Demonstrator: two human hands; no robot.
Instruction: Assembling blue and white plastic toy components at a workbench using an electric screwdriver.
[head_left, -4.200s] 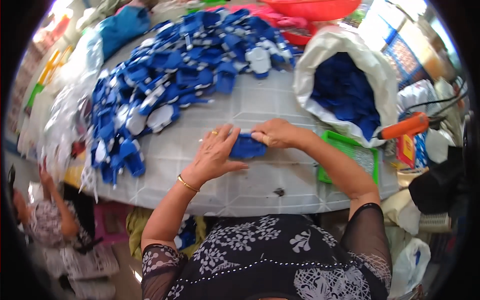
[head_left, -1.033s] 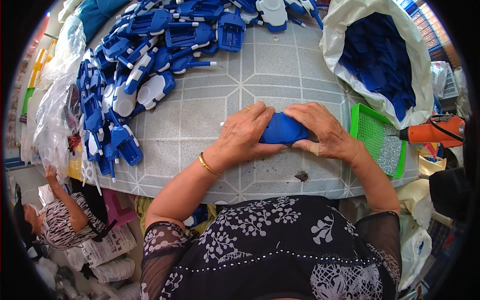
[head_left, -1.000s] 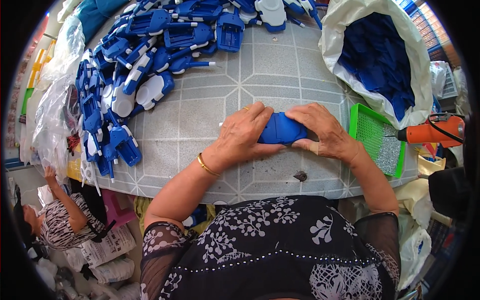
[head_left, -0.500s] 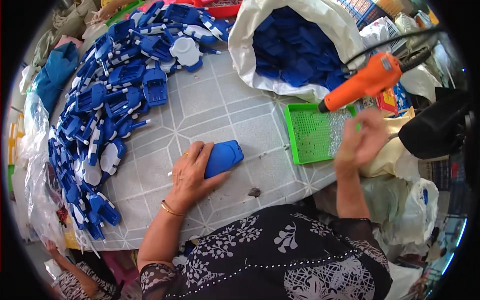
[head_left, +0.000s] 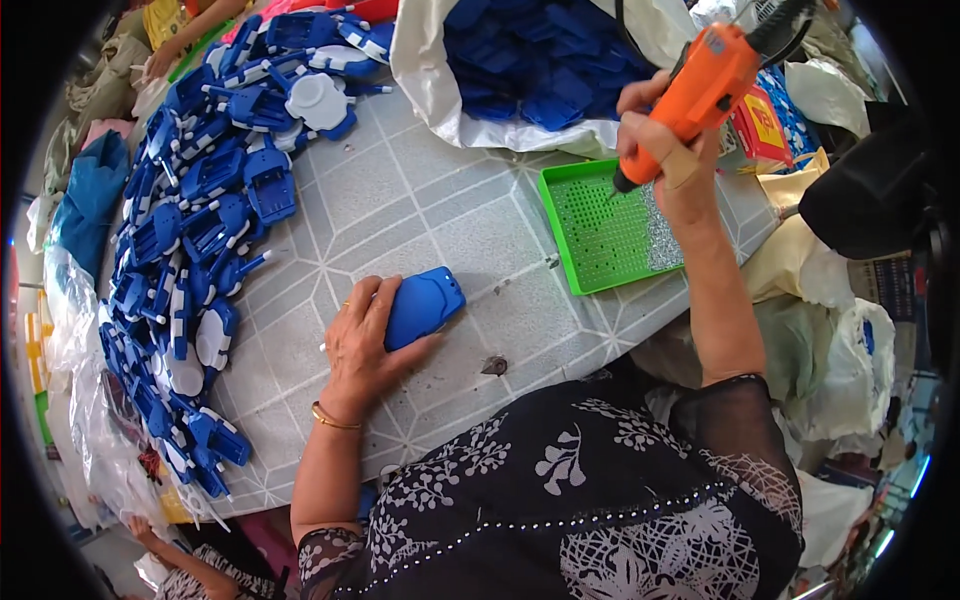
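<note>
My left hand lies over a blue plastic casing flat on the table, its fingers and thumb curled around one end. A small white tip sticks out beside the fingers. My right hand is wrapped around an orange electric screwdriver. The tool slants down to the left, with its bit above a shallow green perforated tray. Many small silvery pieces, apparently screws, lie along the right part of that tray.
A heap of blue-and-white plastic assemblies curves along the table's left side. A white sack full of blue parts stands at the back. A small dark piece lies near the front edge. Other people's arms show at the left.
My right hand has reached up and taken hold of the screwdriver, and its bit now points into the green tray. My left hand stays on the blue casing. The whole view has shifted slightly.
</note>
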